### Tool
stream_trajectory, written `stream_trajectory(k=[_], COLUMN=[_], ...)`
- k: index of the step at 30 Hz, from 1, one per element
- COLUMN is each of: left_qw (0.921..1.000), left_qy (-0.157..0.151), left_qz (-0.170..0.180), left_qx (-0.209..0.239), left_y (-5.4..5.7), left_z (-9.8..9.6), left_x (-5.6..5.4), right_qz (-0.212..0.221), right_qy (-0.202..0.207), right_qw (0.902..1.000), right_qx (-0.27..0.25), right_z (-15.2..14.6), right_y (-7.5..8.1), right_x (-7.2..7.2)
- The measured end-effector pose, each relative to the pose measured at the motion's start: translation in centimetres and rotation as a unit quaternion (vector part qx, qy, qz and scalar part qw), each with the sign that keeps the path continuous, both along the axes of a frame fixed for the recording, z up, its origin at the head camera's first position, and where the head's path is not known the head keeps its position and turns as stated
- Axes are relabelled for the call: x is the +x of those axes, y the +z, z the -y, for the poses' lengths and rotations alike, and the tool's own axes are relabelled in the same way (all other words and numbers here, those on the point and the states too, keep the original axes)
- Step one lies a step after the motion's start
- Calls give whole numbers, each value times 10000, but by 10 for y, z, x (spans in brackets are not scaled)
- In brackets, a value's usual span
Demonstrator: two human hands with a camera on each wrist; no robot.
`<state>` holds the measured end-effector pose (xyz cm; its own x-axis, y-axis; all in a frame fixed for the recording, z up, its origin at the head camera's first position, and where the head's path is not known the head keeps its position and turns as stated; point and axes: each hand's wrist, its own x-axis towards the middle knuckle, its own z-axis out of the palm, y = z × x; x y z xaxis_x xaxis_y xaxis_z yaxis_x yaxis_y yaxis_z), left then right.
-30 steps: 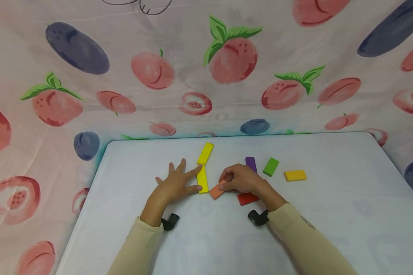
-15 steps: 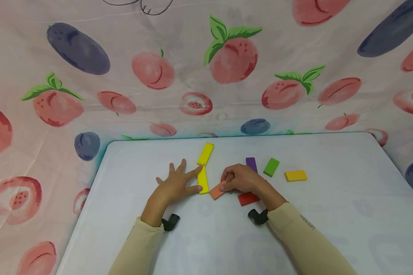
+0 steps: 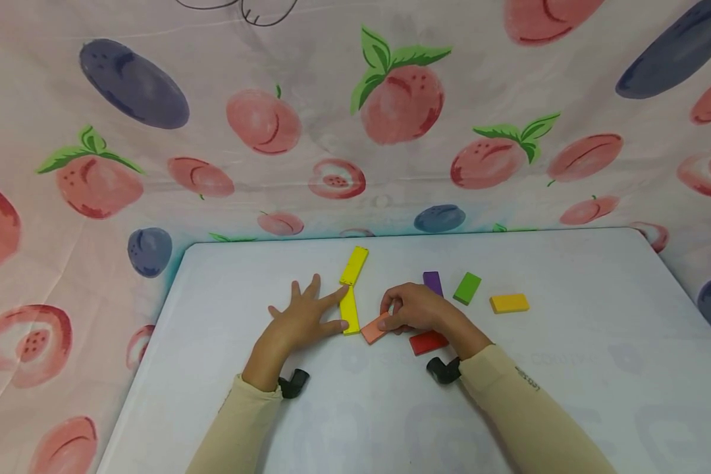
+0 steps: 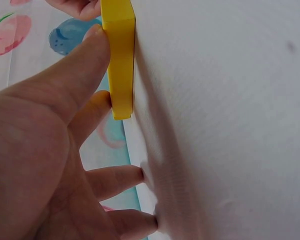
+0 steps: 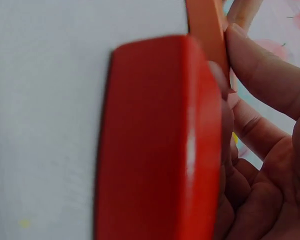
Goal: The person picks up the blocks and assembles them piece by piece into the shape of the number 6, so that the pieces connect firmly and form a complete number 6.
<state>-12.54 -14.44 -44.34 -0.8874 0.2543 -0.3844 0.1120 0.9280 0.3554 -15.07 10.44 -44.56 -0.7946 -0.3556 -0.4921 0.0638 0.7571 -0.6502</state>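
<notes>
My left hand (image 3: 299, 321) lies spread on the white table, its forefinger and thumb touching the edges of two yellow blocks. The farther yellow block (image 3: 354, 265) and the nearer yellow block (image 3: 349, 309) meet end to end at a slight angle. In the left wrist view, the thumb is against a yellow block (image 4: 121, 60). My right hand (image 3: 416, 308) pinches an orange block (image 3: 373, 329) by its right end; the block's left corner is at the foot of the nearer yellow block. The right wrist view has the orange block (image 5: 207, 40) beside the thumb.
A red block (image 3: 428, 343) lies under the right wrist, large in the right wrist view. Beyond that hand is a partly hidden purple block (image 3: 432, 283). A green block (image 3: 467, 288) and an amber-yellow block (image 3: 509, 303) lie farther right. A fruit-patterned cloth (image 3: 332, 118) hangs behind the table.
</notes>
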Motion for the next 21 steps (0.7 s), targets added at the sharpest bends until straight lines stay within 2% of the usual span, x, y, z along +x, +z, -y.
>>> stream_trajectory(k=[9,17,21], left_qw=[10000,10000,10000], left_qy=[0,-22,-27], left_qz=[-8,11,34], left_qx=[-3,-28,-43], left_y=[2,2,2], left_z=[-1,-1,-1], left_x=[1,0,0], right_qz=[5,236,286], right_qy=[37,270,357], right_qw=[10000,9975,9964], right_qx=[-76,-607,-708], right_z=[-1,-10,-13], right_y=[1,-1,-3], right_x=[0,-4,-7])
